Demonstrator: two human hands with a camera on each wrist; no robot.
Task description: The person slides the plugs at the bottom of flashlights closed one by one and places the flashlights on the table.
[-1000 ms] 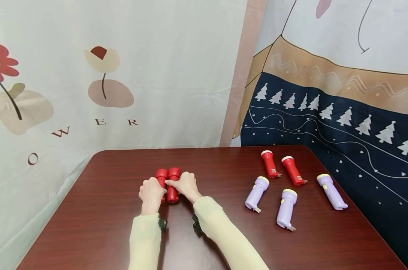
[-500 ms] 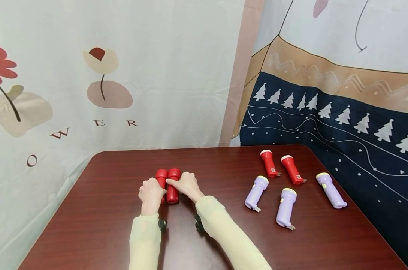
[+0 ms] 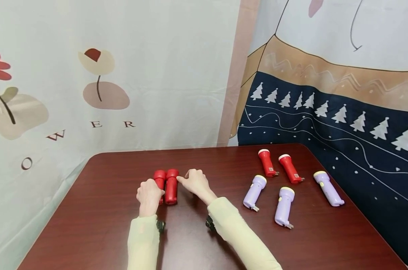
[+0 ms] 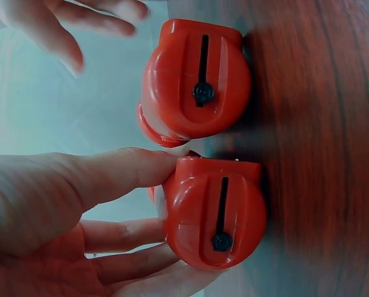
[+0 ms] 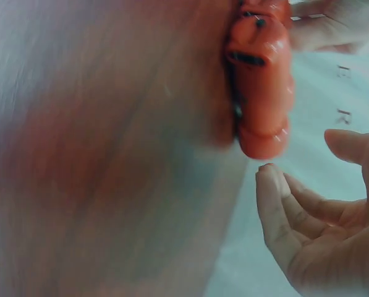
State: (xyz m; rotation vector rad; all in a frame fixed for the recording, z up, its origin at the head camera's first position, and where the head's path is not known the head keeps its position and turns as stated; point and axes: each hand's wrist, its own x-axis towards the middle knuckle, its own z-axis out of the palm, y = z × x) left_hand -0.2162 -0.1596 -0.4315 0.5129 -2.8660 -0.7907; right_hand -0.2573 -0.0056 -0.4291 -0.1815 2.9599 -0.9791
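Two red flashlights lie side by side on the table, heads pointing away from me. My left hand (image 3: 149, 194) holds the left red flashlight (image 3: 159, 175), thumb and fingers curled round its body. In the left wrist view, the tail end of that flashlight (image 4: 199, 216) shows a black slot with a dark round screw. Just right of it lies the second red flashlight (image 3: 171, 189), out of either hand's grip. Close to its right side, my right hand (image 3: 196, 182) is apart from it. Fingers are loosely bent with an empty gap to the thumb in the right wrist view.
At the right of the brown table (image 3: 99, 210), two more red flashlights (image 3: 266, 163) (image 3: 289, 168) lie near the back. Lilac flashlights (image 3: 254, 192) (image 3: 284, 207) (image 3: 328, 188) lie in front and beside them, plug prongs visible on some. Printed curtains (image 3: 177, 75) hang behind.
My right hand has let go of the second red flashlight and drawn back to the right. The left hand keeps its hold. The head view has turned slightly right.
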